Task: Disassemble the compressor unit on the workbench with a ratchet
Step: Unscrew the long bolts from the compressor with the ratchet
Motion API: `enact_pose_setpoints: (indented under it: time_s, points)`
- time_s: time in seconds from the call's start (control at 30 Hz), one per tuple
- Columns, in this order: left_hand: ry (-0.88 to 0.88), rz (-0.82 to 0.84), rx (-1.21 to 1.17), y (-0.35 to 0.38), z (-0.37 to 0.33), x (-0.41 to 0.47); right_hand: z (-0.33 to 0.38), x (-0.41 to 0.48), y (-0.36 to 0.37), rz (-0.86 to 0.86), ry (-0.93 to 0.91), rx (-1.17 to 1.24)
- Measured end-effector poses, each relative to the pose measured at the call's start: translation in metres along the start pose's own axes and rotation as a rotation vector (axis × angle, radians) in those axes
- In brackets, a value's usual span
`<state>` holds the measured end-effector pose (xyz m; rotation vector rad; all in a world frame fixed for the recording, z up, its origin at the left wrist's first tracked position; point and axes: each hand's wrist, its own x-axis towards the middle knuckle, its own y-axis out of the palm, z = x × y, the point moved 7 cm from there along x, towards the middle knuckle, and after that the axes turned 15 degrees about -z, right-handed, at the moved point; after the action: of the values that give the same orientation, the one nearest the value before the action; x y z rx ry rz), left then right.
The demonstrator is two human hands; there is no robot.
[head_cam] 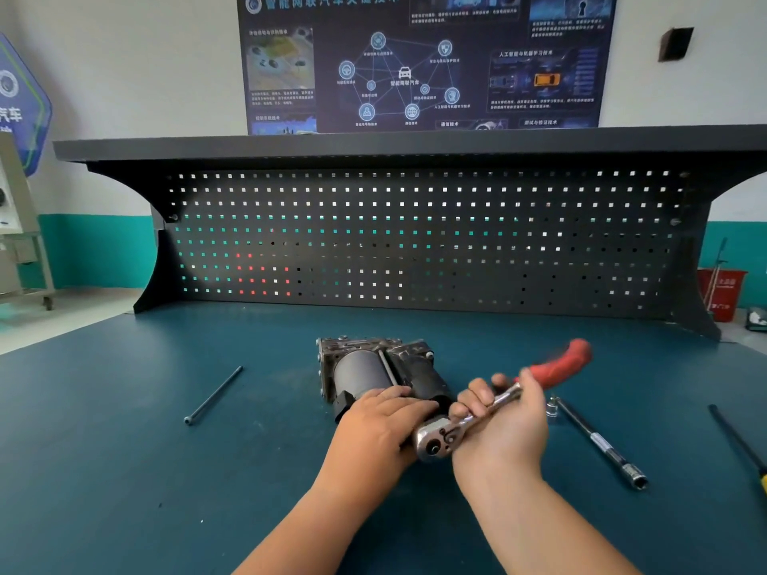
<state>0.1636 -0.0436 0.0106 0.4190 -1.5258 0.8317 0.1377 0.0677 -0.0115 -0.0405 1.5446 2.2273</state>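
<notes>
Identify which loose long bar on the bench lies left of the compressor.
The thin dark rod; the silver-tipped black extension bar and the yellow-ended black tool lie right of the dark grey metal compressor.

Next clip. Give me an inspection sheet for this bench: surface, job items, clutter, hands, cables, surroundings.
Surface: dark teal workbench mat.
Job's things: compressor unit lies mid-bench; red-handled ratchet has its head at the unit's near end.
Clutter: long bolt on the left; extension bar with socket on the right; yellow-handled tool at the right edge.
Hands: left hand rests on the compressor unit; right hand grips the ratchet's shank.
Cables: nothing seen.
Surroundings: pegboard behind, poster above, red bin far right.
</notes>
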Motion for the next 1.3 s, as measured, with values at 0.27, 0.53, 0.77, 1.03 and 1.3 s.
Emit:
enact_pose_setpoints:
  time_s: [0.27, 0.53, 0.77, 1.03, 1.3]
  points:
    - [0.009, -0.019, 0.002, -0.001, 0.002, -0.001, -0.001, -0.012, 0.021, 0.229, -0.196, -0.204]
    - [0.053, 0.052, -0.102, 0.000, 0.002, -0.003, -0.011, -0.047, 0.048, 0.754, -0.816, -0.814]
    - [0.075, -0.015, -0.188, -0.015, -0.004, 0.005, -0.020, -0.057, 0.053, 0.844, -1.032, -0.987]
    - [0.041, 0.132, -0.119, -0.001, 0.006, -0.004, 0.006, -0.011, 0.016, 0.203, -0.318, -0.311]
    - [-0.018, 0.127, -0.120, -0.001, 0.004, -0.004, 0.002, 0.007, 0.000, 0.014, -0.093, -0.095]
